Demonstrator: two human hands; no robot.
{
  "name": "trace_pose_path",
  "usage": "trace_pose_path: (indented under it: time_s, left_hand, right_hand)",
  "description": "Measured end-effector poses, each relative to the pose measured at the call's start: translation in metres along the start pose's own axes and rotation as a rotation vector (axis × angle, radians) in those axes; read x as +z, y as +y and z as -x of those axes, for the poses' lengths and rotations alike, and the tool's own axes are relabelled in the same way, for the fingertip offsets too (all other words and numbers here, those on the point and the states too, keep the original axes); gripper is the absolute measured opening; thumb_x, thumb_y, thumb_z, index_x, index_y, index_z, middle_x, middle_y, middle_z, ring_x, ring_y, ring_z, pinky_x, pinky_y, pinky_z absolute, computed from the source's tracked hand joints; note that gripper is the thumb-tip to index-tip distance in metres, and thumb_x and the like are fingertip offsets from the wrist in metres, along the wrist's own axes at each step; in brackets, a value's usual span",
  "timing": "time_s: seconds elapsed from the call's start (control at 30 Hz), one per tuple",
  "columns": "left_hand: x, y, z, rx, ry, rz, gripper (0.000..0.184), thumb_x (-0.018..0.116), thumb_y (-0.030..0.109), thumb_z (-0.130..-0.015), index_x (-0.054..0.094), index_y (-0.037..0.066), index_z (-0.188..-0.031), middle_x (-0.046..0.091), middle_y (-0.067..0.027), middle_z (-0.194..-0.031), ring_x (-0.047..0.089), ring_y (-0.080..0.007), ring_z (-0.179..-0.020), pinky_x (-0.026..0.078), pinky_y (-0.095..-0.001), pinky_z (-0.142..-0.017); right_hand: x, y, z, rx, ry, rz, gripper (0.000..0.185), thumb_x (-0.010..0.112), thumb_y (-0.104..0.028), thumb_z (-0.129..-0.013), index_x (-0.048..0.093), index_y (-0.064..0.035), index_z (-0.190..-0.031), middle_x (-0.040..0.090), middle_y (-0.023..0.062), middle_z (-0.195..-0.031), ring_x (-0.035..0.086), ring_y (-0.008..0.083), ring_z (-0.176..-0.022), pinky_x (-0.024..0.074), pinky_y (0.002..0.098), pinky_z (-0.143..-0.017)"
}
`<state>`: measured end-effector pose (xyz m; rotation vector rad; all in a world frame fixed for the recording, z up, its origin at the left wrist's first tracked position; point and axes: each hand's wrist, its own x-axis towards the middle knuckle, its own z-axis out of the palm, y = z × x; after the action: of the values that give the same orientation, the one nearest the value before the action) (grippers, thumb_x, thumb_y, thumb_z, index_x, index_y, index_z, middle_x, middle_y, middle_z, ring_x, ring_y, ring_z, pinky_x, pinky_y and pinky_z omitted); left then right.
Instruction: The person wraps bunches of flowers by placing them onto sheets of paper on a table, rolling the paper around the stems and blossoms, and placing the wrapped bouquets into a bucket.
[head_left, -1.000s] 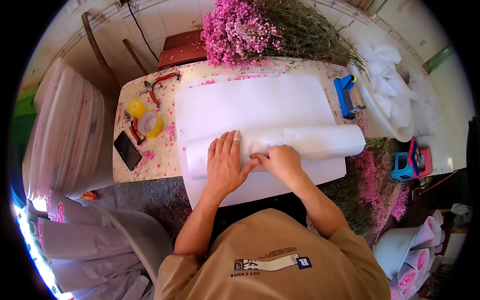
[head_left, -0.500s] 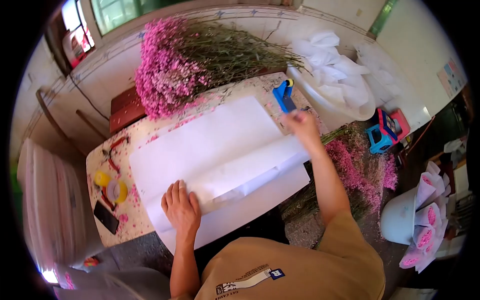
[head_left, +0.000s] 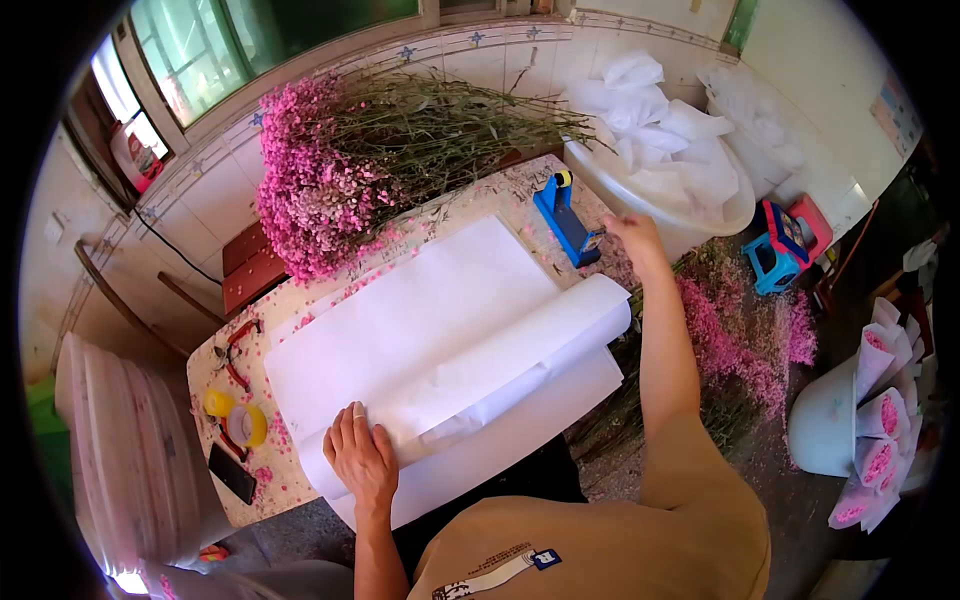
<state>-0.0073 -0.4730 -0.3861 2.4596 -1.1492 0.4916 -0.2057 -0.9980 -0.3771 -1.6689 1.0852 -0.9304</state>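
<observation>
Seeing left hand [head_left: 364,466] flat on white paper roll [head_left: 515,355] | right hand [head_left: 638,242] half-curled, hold unclear | I'd guess light, crease-prone; cup ends

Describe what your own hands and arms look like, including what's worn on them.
Both the left hand and the right hand are ungloved, with bare forearms. The right arm wears a loose, plain brown short sleeve, part of a brown shirt with a printed blue square. The left sleeve isn't visible.
</observation>
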Motion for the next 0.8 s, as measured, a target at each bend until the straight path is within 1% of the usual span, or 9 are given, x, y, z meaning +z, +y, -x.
trace_pose_path:
  time_s: [0.07,0.13,0.27,0.37,0.4,0.43,0.5,0.53,0.8]
  left_hand:
    - [0.0,-0.003,0.002,0.002,0.0,0.007,0.037,0.051,0.018,-0.1,0.061,-0.002,-0.129,0.064,-0.0186,-0.128,0.059,-0.0359,-0.118,0.038,-0.0469,-0.106]
    - [-0.002,-0.017,0.005,-0.016,-0.078,0.228,0.038,0.056,0.014,-0.097,0.06,-0.001,-0.131,0.063,-0.0184,-0.134,0.055,-0.0365,-0.129,0.034,-0.0509,-0.114]
    - [-0.02,-0.046,0.017,-0.059,0.069,0.265,0.046,0.062,0.001,-0.09,0.058,0.0,-0.136,0.057,-0.0184,-0.142,0.046,-0.0398,-0.138,0.032,-0.0509,-0.117]
    - [-0.016,-0.084,0.042,-0.418,0.263,0.384,0.057,0.075,0.015,-0.086,0.056,0.001,-0.138,0.055,-0.0201,-0.139,0.049,-0.0396,-0.131,0.038,-0.0471,-0.112]
    - [-0.013,-0.099,0.055,-0.493,0.301,0.39,0.055,0.079,0.018,-0.085,0.058,0.001,-0.133,0.057,-0.0205,-0.132,0.053,-0.0381,-0.125,0.04,-0.0459,-0.11]
    - [-0.012,-0.11,0.066,-0.604,0.296,0.48,0.048,0.081,0.021,-0.084,0.062,0.0,-0.122,0.061,-0.0177,-0.126,0.057,-0.035,-0.119,0.044,-0.0441,-0.104]
    - [-0.018,-0.114,0.079,-0.782,0.241,0.651,0.03,0.084,0.023,-0.083,0.069,0.001,-0.098,0.065,-0.0075,-0.116,0.061,-0.0227,-0.101,0.047,-0.034,-0.088]
    - [-0.016,-0.115,0.085,-0.904,0.24,0.88,0.025,0.083,0.021,-0.086,0.069,0.002,-0.095,0.064,-0.0046,-0.114,0.059,-0.0176,-0.094,0.046,-0.0309,-0.085]
    - [-0.017,-0.11,0.075,-1.034,0.31,1.464,0.012,0.075,0.012,-0.094,0.069,0.003,-0.089,0.061,0.0025,-0.113,0.053,-0.0076,-0.085,0.043,-0.0245,-0.083]
  right_hand:
    - [-0.005,0.016,0.022,0.332,0.019,-0.126,0.031,0.08,-0.028,-0.091,0.073,0.0023,-0.093,0.067,0.0061,-0.076,0.057,0.0153,-0.066,0.0466,0.0346,-0.063]
    - [-0.004,0.034,0.031,0.281,0.003,0.002,0.031,0.079,-0.028,-0.092,0.073,0.0018,-0.091,0.067,0.0054,-0.077,0.059,0.016,-0.066,0.0472,0.0353,-0.063]
    - [0.003,0.068,0.012,-0.024,-0.075,0.634,0.038,0.07,-0.035,-0.098,0.074,0.0027,-0.104,0.076,0.0157,-0.095,0.07,0.0293,-0.085,0.0529,0.0443,-0.078]
    - [-0.025,0.073,-0.014,-0.615,-0.288,0.939,0.034,0.064,-0.02,-0.092,0.071,0.0003,-0.118,0.074,0.019,-0.114,0.071,0.0359,-0.102,0.0541,0.0463,-0.093]
    - [-0.023,0.008,0.022,-0.23,-0.356,0.98,0.034,0.059,-0.015,-0.097,0.068,0.0052,-0.123,0.074,0.0192,-0.116,0.073,0.0341,-0.1,0.0578,0.0422,-0.087]
    - [-0.015,-0.001,0.036,-0.285,-0.428,0.971,0.034,0.059,-0.015,-0.097,0.068,0.0052,-0.123,0.074,0.0192,-0.116,0.073,0.0341,-0.1,0.0578,0.0422,-0.087]
    - [-0.021,-0.008,0.034,-0.006,-0.21,0.439,0.031,0.068,-0.023,-0.1,0.06,-0.0017,-0.078,0.065,0.0053,-0.068,0.061,0.0125,-0.056,0.0455,0.0292,-0.048]
    - [0.017,-0.062,0.094,-0.008,-0.166,0.293,0.022,0.067,-0.022,-0.1,0.067,-0.004,-0.088,0.055,-0.0008,-0.062,0.049,0.0072,-0.048,0.0394,0.0243,-0.043]
    - [0.249,-0.171,0.36,0.184,-1.089,-0.059,0.029,0.072,-0.026,-0.097,0.069,0.001,-0.087,0.069,0.0098,-0.071,0.067,0.0152,-0.055,0.0534,0.0309,-0.05]
